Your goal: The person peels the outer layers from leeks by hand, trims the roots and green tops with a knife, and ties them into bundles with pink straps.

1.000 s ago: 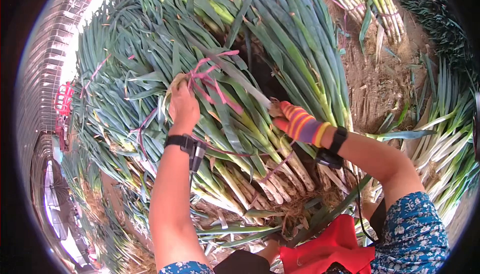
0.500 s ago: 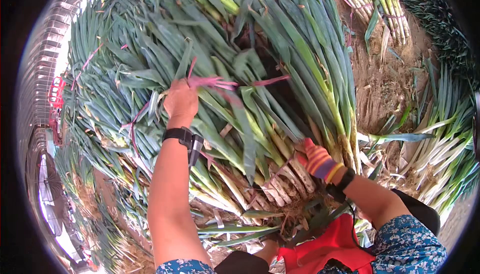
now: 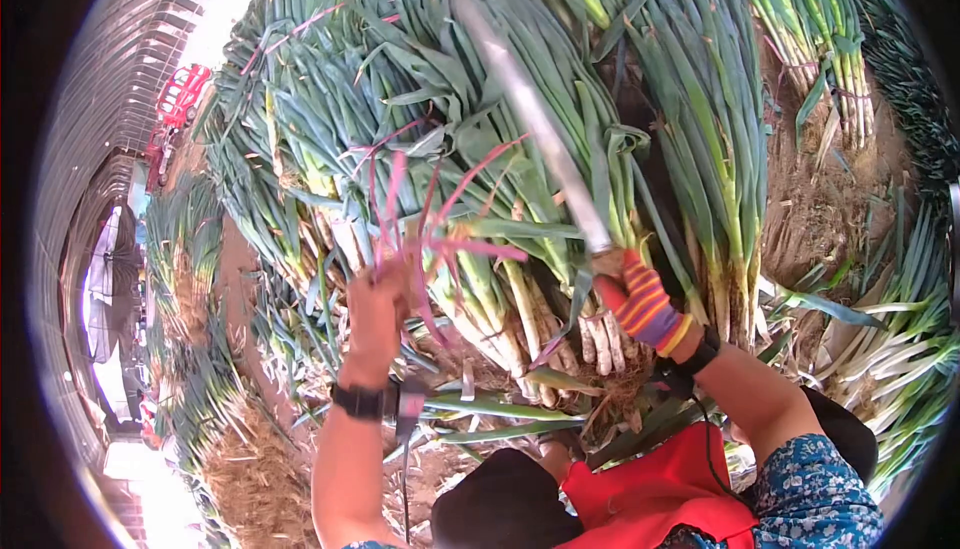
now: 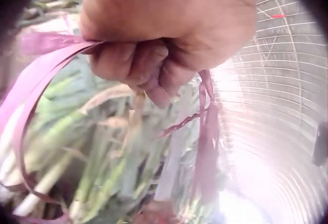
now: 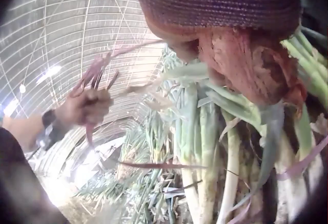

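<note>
Evidently the left hand (image 3: 380,304) works as a holder: its fingers are curled tight round a sheaf of pink plastic strips (image 4: 207,142), whose loose ends fan out on both sides, probably so that single ties stay within reach. The right hand (image 3: 645,309), in a striped glove (image 3: 662,319), has its fingers wrapped round the handle of a long knife (image 3: 537,129). The blade points far and slightly left over the green onion leaves, which seems to keep it away from the other hand; I cannot tell whether it touches them.

Green onions (image 3: 700,79) lie massed beyond both hands, white stalks towards the person. Bent leaves and dangling strips clutter the space between the hands. Cut-looking leaves (image 3: 500,411) litter the near ground, smaller bundles (image 3: 800,39) lie far right, and a red vehicle (image 3: 180,94) stands far left.
</note>
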Demonstrator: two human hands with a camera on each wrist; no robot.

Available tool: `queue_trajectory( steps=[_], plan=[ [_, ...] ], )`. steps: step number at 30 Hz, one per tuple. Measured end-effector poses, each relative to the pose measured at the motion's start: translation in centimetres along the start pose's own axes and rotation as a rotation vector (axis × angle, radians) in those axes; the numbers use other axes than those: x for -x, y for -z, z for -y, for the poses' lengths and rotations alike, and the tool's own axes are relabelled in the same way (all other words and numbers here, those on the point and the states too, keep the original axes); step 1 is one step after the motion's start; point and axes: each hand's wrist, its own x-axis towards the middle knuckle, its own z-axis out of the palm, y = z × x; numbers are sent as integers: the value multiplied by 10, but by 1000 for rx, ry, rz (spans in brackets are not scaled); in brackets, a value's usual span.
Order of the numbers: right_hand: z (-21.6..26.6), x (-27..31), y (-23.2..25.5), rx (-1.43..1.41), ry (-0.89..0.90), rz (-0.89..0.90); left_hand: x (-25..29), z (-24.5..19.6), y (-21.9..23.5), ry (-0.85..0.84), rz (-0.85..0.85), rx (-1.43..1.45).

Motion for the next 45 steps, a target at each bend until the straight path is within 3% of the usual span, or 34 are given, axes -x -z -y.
queue_trajectory(
  steps=[1, 2, 3, 4, 5, 6, 7, 8, 10, 11, 12, 13, 14, 15, 16, 17, 19, 20, 22, 24, 25, 28, 30, 31, 33, 36, 37, 39, 41, 42, 43, 44, 45],
  plan=[
    [3, 2, -10, 506, 175, 61, 18, 13, 16, 51, 20, -81],
    [10, 1, -19, 769, 407, 106, 39, 32, 34, 99, 43, -162],
    [-11, -4, -25, 704, 364, 149, 59, 66, 46, 199, -124, -114],
    [-33, -10, -31, 639, 318, 193, 85, 87, 60, 277, -153, -187],
    [-14, -8, -39, 878, 321, 190, 105, 133, 95, 369, -111, -123],
    [-15, -12, -45, 874, 318, 199, 123, 173, 120, 396, -208, -147],
    [-18, -17, -51, 921, 343, 207, 137, 189, 147, 618, -305, -153],
    [-20, -24, -56, 970, 372, 213, 150, 232, 202, 686, -456, -229],
    [-24, -40, -65, 955, 398, 209, 138, 262, 260, 766, -606, -297],
    [-29, -49, -71, 946, 417, 176, 113, 251, 266, 495, -655, -400],
    [-33, -59, -78, 933, 437, 144, 85, 233, 263, 220, -697, -499],
    [-36, -68, -85, 917, 493, 116, 51, 194, 241, 56, -637, -475],
    [-36, -75, -93, 954, 451, 89, 15, 147, 195, -117, -502, -9],
    [-41, -84, -99, 969, 447, 67, -23, 117, 170, -151, -402, 92],
    [-47, -94, -105, 987, 446, 43, -52, 82, 140, -94, -423, -40],
    [-50, -104, -112, 992, 447, 43, -85, 60, 110, -132, -440, 3],
    [-54, -122, -123, 1065, 632, -61, -131, 22, 62, -217, -433, -76],
    [-51, -128, -126, 1075, 620, -65, -141, 3, 37, -244, -449, -119],
    [-38, -139, -133, 1106, 387, 102, -185, 3, 27, -120, -319, -83],
    [-52, -146, -136, 1156, 440, 66, -217, 17, 17, 140, -290, 78],
    [-58, -147, -136, 1182, 463, 79, -222, 26, 14, 143, -283, 77],
    [-68, -137, -125, 1208, 387, 167, -213, 39, 9, 131, -271, 189],
    [-73, -112, -111, 1158, 599, 104, -200, 45, 18, 27, -530, -300],
    [-70, -92, -101, 1193, 432, 210, -184, 49, 20, -42, -509, -340],
    [-80, -51, -82, 1185, 526, 146, -153, 55, 23, -35, -446, -376],
    [-83, 22, -39, 1145, 101, 262, -107, 75, 35, -85, -279, -313],
    [-95, 48, -22, 1133, 207, 199, -74, 73, 29, -88, -232, -329],
    [-86, 78, -3, 1129, 118, 239, -25, 76, 23, -82, -175, -344],
    [-57, 117, 5, 1114, -60, 262, 19, 105, 19, -416, -204, -143],
    [-43, 122, 9, 1151, -23, 248, 57, 72, 17, -56, -129, -240],
    [-48, 129, 17, 1263, 289, 50, 89, 42, 4, 52, 18, -243],
    [-36, 131, 30, 1437, 462, 94, 112, 21, -5, 150, 159, -248],
    [-23, 133, 44, 1605, 654, 107, 133, 16, -7, 16, 419, -312]
  ],
)
